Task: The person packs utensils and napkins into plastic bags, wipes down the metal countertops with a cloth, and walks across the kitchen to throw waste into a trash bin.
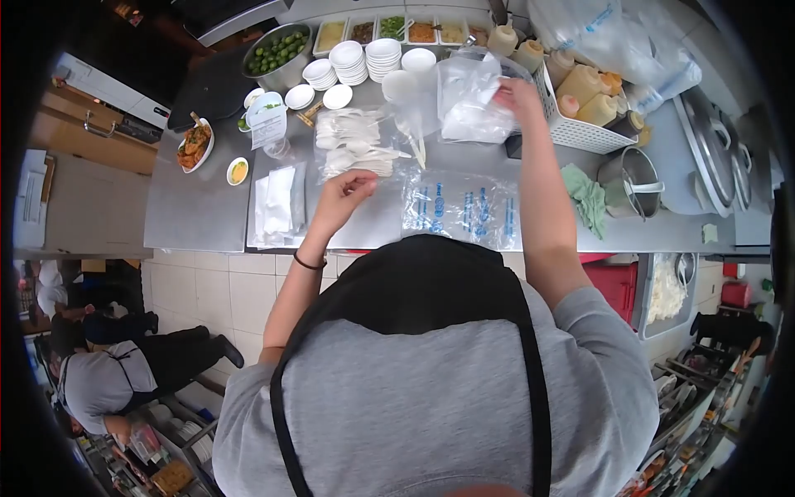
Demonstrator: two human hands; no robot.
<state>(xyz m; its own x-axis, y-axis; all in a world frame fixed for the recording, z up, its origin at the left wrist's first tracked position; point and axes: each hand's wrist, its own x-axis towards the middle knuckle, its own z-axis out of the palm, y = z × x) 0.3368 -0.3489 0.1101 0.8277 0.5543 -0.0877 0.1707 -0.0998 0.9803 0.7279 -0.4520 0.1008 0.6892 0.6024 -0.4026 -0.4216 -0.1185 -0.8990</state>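
Observation:
My right hand reaches out to a pile of clear and white plastic bags at the back of the steel counter. Its fingers are closed on a plastic bag at the pile's right edge. Nearer to me, my left hand has its fingers curled in against the thumb; what they hold, if anything, I cannot make out. Just beyond it lies a heap of white wrapped utensils. A flat clear bag with blue print rests between my two arms. Left of my left wrist are folded white napkins.
Stacks of small white dishes stand behind, beside a pot of limes and several topping trays. A basket of bottles and a metal pot are right. A food bowl sits left. A co-worker bends behind me.

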